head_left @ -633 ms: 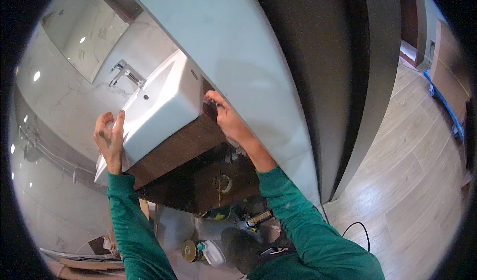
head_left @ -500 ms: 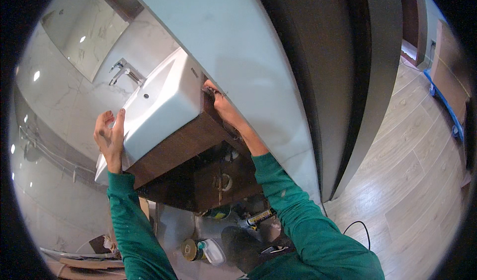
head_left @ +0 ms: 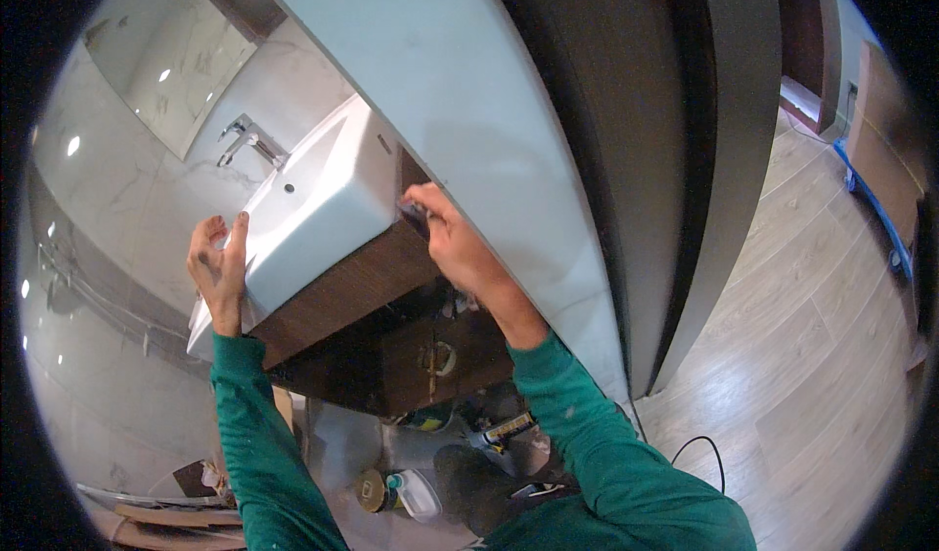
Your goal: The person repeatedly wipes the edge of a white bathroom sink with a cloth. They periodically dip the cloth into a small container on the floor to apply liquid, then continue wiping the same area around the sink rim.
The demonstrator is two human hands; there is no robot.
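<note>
Marbled wall tiles (head_left: pixel 112 385) stand at left. Left hand (head_left: pixel 217 263): raised beside the white washbasin (head_left: pixel 318 233), fingers curled, grip wide. Washbasin sits on brown cabinet (head_left: pixel 337 302). Right hand (head_left: pixel 458 243): wrist angled toward cabinet's right corner, grip narrow; contents cannot be determined.

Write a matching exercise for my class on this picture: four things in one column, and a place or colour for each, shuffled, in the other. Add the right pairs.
Column one
1. Left hand
2. Right hand
3. Faucet
4. Plastic bottle

Column two
A. White with a teal cap
B. At the corner of the brown cabinet, beside the pale panel
C. Shiny silver
D. At the picture's left-hand part of the white sink

Right pairs: 1-D; 2-B; 3-C; 4-A
</note>
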